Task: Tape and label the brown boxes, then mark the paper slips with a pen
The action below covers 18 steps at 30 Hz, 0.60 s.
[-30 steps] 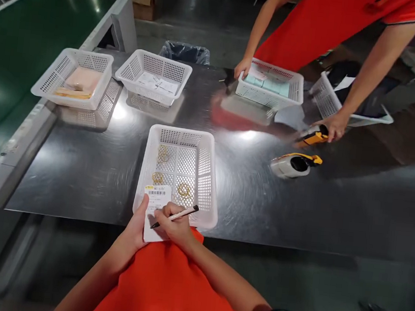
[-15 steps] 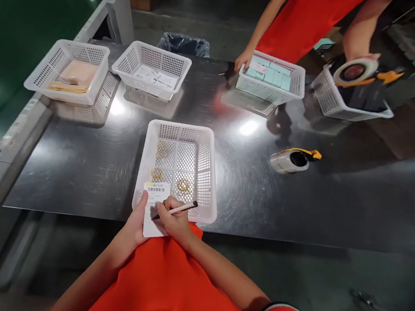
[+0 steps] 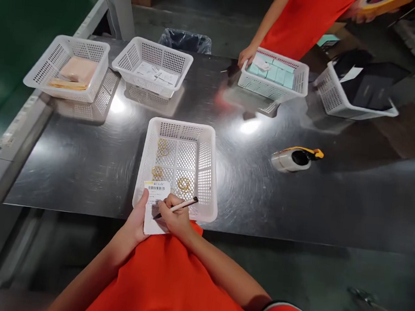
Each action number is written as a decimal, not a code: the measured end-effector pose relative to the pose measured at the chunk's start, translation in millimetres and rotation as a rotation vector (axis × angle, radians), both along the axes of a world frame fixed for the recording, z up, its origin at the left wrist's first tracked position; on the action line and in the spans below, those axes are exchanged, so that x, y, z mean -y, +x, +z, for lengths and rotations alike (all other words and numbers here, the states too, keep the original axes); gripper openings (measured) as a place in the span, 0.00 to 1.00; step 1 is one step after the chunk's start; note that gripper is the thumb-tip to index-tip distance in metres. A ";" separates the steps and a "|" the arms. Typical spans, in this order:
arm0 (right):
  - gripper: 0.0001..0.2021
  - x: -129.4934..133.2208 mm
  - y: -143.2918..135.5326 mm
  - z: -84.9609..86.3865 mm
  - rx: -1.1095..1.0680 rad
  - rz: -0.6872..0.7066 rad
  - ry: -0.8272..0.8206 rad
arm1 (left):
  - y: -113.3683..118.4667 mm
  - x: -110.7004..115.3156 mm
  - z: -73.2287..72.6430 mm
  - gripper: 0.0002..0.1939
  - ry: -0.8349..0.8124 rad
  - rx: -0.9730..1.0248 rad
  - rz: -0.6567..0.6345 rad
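My left hand [image 3: 136,221] holds a white card with a barcode label [image 3: 154,202] against the near rim of a white plastic basket [image 3: 205,175]. My right hand [image 3: 174,219] grips a black pen [image 3: 177,207], its tip resting on the card. Inside the basket lie three small bundles of yellow rubber bands [image 3: 183,184]. The basket stands at the near edge of the dark steel table [image 3: 91,163].
A tape dispenser [image 3: 294,159] lies right of the basket. Farther back stand white baskets holding a tan pack [image 3: 76,70], papers [image 3: 152,74], teal boxes [image 3: 273,73] and dark items [image 3: 362,92]. A person in red touches the teal-box basket. A green conveyor [image 3: 24,27] runs at left; a bin [image 3: 185,40] sits behind.
The person opposite lifted a tape dispenser off the table and raised it up out of the top right. My hands stay on the card and pen.
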State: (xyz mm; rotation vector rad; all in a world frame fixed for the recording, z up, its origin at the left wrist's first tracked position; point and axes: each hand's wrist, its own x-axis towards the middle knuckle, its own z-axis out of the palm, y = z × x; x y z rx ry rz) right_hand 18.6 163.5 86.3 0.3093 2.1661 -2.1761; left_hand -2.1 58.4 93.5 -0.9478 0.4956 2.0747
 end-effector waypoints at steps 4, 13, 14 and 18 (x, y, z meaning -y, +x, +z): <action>0.19 0.6 -0.9 0.2 -0.002 -0.016 0.026 | -0.9 -0.8 2.0 0.30 -0.014 -0.010 0.005; 0.18 2.0 -1.1 -2.1 0.012 0.003 -0.010 | -0.3 0.2 0.1 0.29 -0.015 -0.016 0.014; 0.18 2.1 -0.8 -2.8 0.003 -0.008 -0.009 | -0.2 0.8 -0.6 0.30 -0.016 -0.013 0.011; 0.18 1.8 -0.8 -4.1 -0.017 -0.021 0.001 | -0.2 2.5 -2.6 0.31 -0.009 0.006 -0.006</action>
